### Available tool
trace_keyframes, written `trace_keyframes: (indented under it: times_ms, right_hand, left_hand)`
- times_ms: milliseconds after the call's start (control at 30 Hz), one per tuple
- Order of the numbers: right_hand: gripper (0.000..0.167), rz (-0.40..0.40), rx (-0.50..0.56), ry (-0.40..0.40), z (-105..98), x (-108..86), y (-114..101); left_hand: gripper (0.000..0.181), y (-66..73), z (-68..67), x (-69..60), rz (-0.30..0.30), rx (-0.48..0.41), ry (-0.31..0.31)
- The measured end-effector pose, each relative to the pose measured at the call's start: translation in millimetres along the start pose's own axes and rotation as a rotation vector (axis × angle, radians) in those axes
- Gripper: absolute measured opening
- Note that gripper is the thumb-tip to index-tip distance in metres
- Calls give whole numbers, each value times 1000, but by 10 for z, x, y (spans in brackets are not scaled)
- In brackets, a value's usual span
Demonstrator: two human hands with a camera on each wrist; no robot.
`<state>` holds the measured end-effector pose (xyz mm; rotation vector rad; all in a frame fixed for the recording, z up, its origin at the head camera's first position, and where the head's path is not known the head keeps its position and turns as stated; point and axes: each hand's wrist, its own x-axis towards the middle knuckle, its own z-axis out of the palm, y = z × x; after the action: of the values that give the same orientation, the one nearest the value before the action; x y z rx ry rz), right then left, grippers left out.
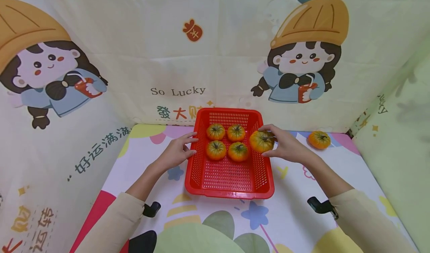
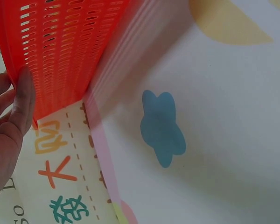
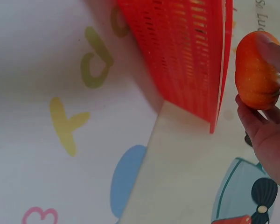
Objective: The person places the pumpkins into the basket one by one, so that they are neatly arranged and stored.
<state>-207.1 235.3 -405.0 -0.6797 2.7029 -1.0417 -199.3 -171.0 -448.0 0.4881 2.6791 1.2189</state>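
A red plastic basket (image 1: 228,196) with perforated walls stands in the middle of the table. Several small orange-green pumpkins (image 1: 216,150) sit inside it, in two rows. My left hand (image 1: 177,150) holds the basket's left rim; in the left wrist view the fingers (image 2: 22,105) lie on both sides of that edge. Another pumpkin (image 1: 261,141) is pinched between the thumb and fingers of my right hand (image 1: 287,144), raised over the basket's right rim. From the right wrist view, this pumpkin (image 3: 257,72) appears above the rim, apart from it.
One more pumpkin (image 1: 319,140) lies on the table at the back right, beyond my right hand. A printed cloth (image 1: 228,74) hangs right behind the basket. The patterned tabletop (image 1: 295,208) extends in front and to both sides.
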Motion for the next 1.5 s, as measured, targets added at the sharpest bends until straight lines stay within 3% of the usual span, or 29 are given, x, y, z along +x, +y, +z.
trace_keyframes:
  times_ms: [200,600,867,1200,1500]
  right_hand:
    - [79,-95,-48,-37,98,88,-164]
    - [76,-91,41,-181,496,239,-401]
    - [76,-108,39,-258,756,285,-479]
    - [77,-188,-92,-391,1048,408,-559]
    - [74,-198,-188,-476,1267,491,-611]
  left_hand:
    - [55,5,2,7,0,3,-1]
    - [54,6,-12,24,0,14,3]
    - [55,-10,-19,22,7,0,1]
    - [54,-15,-21,23,-2,-17,-7]
    - [55,-21,-13,20,4,-26,-14]
